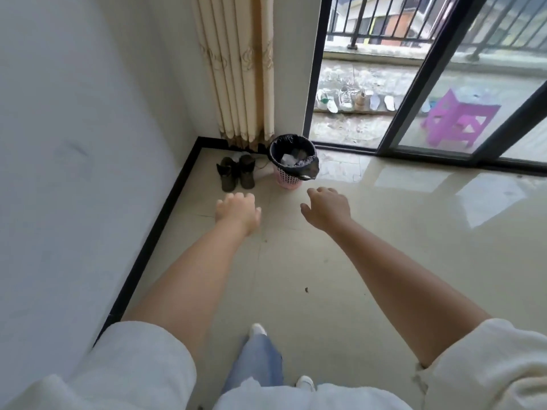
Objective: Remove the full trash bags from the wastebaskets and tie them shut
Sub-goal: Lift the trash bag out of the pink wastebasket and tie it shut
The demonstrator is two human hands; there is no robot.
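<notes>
The black plastic trash bag (pixel 291 147) hides most of the pink perforated plastic wastebasket (pixel 287 179); the pale scraps inside are too small to identify. Both hands' fingers curl out of sight. The purple plastic stool (pixel 455 119) blurs behind glass.

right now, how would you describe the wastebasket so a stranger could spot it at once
Find the cream curtain hanging in the room's corner beside the glass sliding door. On the floor at its foot stands the wastebasket, right of a pair of dark boots. It is the only pink lattice basket, lined with a black trash bag.
</notes>
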